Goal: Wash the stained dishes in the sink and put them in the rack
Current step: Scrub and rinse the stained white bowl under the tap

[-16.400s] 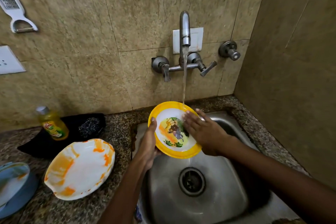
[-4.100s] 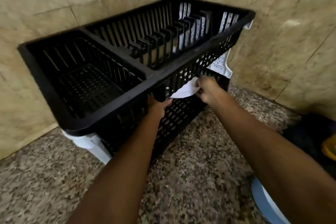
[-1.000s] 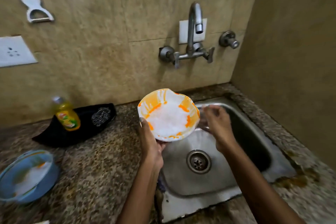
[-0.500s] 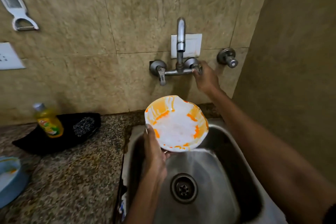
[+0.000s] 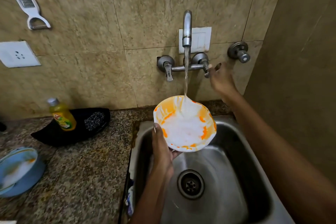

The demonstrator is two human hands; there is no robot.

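Orange-stained white plate (image 5: 185,127): held tilted over sink (image 5: 254,160) under running faucet (image 5: 187,27), left hand (image 5: 161,151) gripping its left rim. Right hand (image 5: 221,80): fingers loosely spread, holding nothing, beside tap handle (image 5: 206,71).

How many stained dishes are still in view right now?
2. The white plate with orange streaks is held by the left hand under the running tap; the blue dish sits on the counter, far left. More may lie outside the frame.
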